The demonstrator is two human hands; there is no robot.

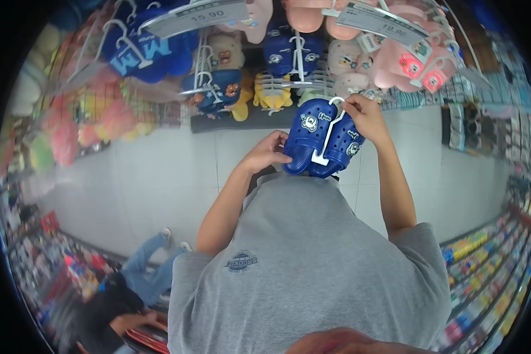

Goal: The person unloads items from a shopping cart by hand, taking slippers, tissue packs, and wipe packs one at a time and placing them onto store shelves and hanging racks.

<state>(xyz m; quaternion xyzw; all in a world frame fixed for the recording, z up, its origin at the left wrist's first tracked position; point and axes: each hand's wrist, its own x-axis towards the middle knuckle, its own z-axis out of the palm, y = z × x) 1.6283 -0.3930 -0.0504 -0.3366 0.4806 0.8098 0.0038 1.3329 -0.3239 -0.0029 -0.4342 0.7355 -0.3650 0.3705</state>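
Holding a pair of blue clogs [308, 127] between two bare hands, a person stands facing the racks. Pair is in front of the gray T-shirt [330, 253], above the pale tiled floor [442, 177]; toes point toward the racks, heels toward the shirt. White hanger [331, 131] runs between the two shoes, hook at the toe end. Uppers perforated, with white cartoon-figure charms.

Left hand [268, 152]: grasping the outer side of the left-hand shoe, thumb near its heel opening. Right hand [366, 117]: fingers bent, gripping the pair at the toe end, beside the hook; cannot tell whether they pinch hanger, shoe or both.

Racks, ahead: another dark-blue pair [289, 58] in the middle; blue shoes with a large "M" [150, 56] at left; pink clogs [416, 62] at right; yellow pair [272, 94] lower down. Price cards read 15.90 [199, 17] and 19.90 [389, 25].

Behind, to the left: second person [109, 310], dark top, light-blue jeans, partly blurred.
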